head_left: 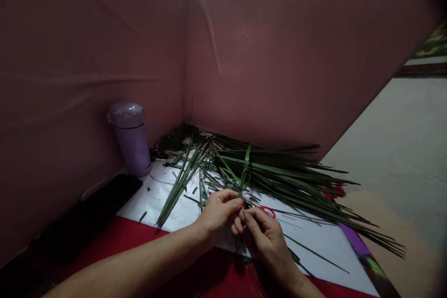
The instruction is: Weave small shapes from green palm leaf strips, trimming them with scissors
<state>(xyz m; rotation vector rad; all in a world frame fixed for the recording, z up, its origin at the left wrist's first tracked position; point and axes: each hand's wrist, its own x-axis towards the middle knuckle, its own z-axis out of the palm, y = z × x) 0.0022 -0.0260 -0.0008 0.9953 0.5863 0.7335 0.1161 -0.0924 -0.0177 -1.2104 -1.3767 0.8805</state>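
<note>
My left hand [218, 212] is closed in a pinch on a narrow green leaf strip [246, 174], which rises from the fingertips and bends into a small loop. Close beside it, my right hand [265, 233] is also closed, thumb against fingers; what lies between them is too small and dark to make out. Just behind the right fingers shows the red handle of a pair of scissors [268, 211], mostly hidden. Beyond both hands lies a large bundle of long green leaves [279, 167], fanning to the right. A smaller bunch of leaf strips [179, 186] lies to the left.
A purple tumbler [132, 144] with a plastic-wrapped top stands at left, near a dark flat object [111, 200]. Leaf scraps litter the white sheet [324, 251] over a red cloth [129, 240]. Pink panels [258, 56] enclose the back and left.
</note>
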